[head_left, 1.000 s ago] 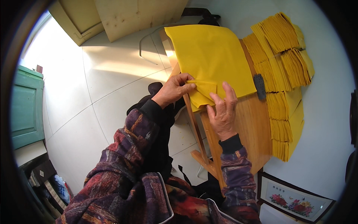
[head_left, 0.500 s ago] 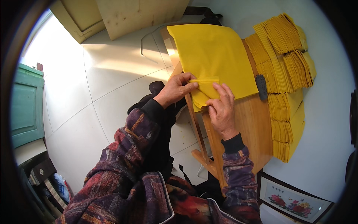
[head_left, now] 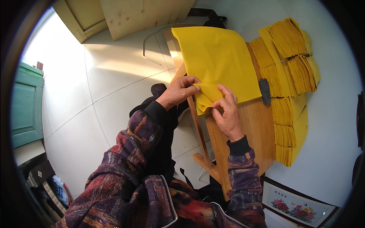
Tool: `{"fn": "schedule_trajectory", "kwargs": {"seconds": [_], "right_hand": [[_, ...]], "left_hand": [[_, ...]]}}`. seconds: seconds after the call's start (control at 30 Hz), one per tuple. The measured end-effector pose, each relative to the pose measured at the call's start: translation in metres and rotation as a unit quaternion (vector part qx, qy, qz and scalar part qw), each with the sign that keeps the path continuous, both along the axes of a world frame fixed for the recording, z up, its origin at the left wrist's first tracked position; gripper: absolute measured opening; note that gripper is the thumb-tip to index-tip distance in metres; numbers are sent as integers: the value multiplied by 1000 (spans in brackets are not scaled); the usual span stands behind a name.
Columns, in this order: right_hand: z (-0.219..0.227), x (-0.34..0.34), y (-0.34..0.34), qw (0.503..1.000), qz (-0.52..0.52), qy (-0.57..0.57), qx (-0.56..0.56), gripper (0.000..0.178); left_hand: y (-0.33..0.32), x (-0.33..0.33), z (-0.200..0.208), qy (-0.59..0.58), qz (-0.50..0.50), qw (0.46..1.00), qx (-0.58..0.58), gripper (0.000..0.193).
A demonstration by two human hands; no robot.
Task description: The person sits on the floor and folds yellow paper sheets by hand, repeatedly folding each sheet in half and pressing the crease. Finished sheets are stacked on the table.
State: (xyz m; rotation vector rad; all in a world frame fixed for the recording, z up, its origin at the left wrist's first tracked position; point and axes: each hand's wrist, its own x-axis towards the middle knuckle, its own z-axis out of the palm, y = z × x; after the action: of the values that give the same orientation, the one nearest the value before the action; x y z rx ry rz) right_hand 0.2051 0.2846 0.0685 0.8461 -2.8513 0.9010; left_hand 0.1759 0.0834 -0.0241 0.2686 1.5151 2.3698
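A stack of yellow cloth sheets (head_left: 218, 53) lies over the far part of a wooden table (head_left: 251, 133). At the stack's near left corner my left hand (head_left: 178, 92) pinches the edge of a thin upper layer between thumb and forefinger. My right hand (head_left: 228, 114) is closed on the near edge of the same yellow cloth, thumb against forefinger, its other fingers curled above. Between the hands a folded flap (head_left: 208, 95) of the cloth bulges up. How many layers each hand grips cannot be seen.
A dark grey block (head_left: 264, 91) sits at the table's right edge. Beyond it, several bundles of folded yellow cloth (head_left: 289, 74) are piled along the wall. A framed flower picture (head_left: 298, 201) leans at lower right, and a green cabinet (head_left: 26, 106) stands far left on the tiled floor.
The raised flap between my hands has shifted and its strip-like upper edge has rounded over. My right fingers have moved slightly; my left hand stays nearly in place.
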Motion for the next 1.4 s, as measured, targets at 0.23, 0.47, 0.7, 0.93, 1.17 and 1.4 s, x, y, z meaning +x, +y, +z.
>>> {"fn": "schedule_trajectory", "kwargs": {"seconds": [0.23, 0.47, 0.7, 0.93, 1.17, 1.4], "right_hand": [[-2, -1, 2, 999, -15, -43, -20, 12], [-3, -1, 3, 998, -19, -50, -15, 13], [-6, -3, 3, 998, -19, -57, -17, 13], [-6, -3, 2, 998, -14, -54, -15, 14], [-6, -3, 2, 998, -19, -59, -16, 15], [-8, -4, 3, 998, -19, -57, -17, 14]], "left_hand": [[-5, 4, 9, -6, 4, 1000, -7, 16], [-2, 1, 6, -16, 8, 1000, -14, 17], [0, 1, 3, -15, 14, 1000, -12, 16], [-1, 0, 1, -7, 14, 1000, -20, 15], [0, 0, 2, -13, 13, 1000, -14, 15], [-1, 1, 4, -15, 10, 1000, -12, 15]]}}
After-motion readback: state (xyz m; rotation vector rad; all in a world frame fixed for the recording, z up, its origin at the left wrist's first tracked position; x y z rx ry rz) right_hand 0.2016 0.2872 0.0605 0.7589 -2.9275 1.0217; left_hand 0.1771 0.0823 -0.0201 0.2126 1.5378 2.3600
